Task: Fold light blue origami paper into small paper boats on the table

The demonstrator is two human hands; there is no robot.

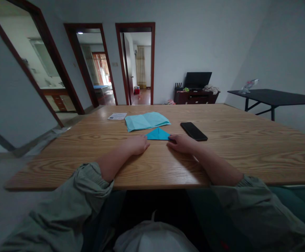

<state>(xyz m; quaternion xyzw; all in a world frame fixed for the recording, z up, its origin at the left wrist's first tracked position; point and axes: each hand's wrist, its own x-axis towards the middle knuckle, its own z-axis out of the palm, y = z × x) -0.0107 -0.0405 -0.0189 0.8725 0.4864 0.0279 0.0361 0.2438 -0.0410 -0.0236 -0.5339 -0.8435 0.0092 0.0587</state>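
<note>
A small blue paper (pixel 158 134), folded into a triangle with a crease up its middle, lies flat on the wooden table in front of me. My left hand (pixel 139 144) rests on the table with its fingers closed at the triangle's left corner. At the right corner, my right hand (pixel 182 142) pinches the paper, its other fingers bent against the tabletop. Both corners are partly hidden under my fingers. Just behind the triangle lies a larger light-blue sheet (pixel 146 121) with fold lines.
A black phone (pixel 193 131) lies right of the triangle, close to my right hand. Beyond the light-blue sheet's left end is a small white printed card (pixel 117 116). The wooden table's (pixel 157 171) near edge runs under my forearms. A black folding table (pixel 275 96) stands at the right.
</note>
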